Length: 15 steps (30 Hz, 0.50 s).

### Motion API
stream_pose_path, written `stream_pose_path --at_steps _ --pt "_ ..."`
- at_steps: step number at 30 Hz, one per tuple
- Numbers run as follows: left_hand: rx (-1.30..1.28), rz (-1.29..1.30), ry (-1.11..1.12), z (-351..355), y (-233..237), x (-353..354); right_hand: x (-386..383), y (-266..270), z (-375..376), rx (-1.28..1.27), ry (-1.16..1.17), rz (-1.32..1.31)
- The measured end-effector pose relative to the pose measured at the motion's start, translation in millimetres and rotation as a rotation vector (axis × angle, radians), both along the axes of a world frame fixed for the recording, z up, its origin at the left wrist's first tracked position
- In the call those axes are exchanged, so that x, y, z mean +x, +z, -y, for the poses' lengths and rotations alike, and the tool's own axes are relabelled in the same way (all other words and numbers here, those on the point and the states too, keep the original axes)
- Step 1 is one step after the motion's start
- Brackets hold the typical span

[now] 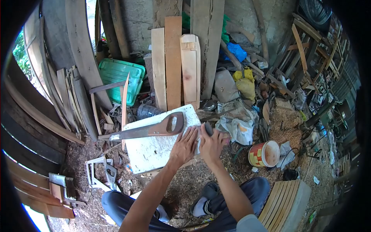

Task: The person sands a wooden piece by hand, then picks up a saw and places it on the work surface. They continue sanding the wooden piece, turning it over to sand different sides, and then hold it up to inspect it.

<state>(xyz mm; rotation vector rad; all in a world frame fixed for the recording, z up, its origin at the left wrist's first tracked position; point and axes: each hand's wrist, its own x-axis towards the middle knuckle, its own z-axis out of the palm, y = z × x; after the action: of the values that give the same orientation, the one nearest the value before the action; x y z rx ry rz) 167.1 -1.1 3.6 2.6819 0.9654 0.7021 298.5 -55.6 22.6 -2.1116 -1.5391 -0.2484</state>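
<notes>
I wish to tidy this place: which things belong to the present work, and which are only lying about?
Likely in use:
dark object in right grip
white board under left grip
perhaps the handsaw on it

Apparently just lying about:
bucket
green plastic piece
blue plastic

Handsaw on worktop, left hand flat, right hand gripping dark object

Left hand flat, right hand curled, arms extended.

Grey sleeve, dark blue trousers, pale socks, striped ankle bands, dark footwear
</notes>
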Motion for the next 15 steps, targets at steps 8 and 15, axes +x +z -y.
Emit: stream_pose_path --at_steps 8,15 --pt "-0.022 -0.036 0.012 -0.8 -4.6 -1.3 -11.8 3.9 -15.2 -0.033 -0.090 -0.058" --pt "-0.043 -0.049 0.010 -0.6 -2.0 0.6 11.7 10.1 -39.1 -0.092 -0.097 -0.112"
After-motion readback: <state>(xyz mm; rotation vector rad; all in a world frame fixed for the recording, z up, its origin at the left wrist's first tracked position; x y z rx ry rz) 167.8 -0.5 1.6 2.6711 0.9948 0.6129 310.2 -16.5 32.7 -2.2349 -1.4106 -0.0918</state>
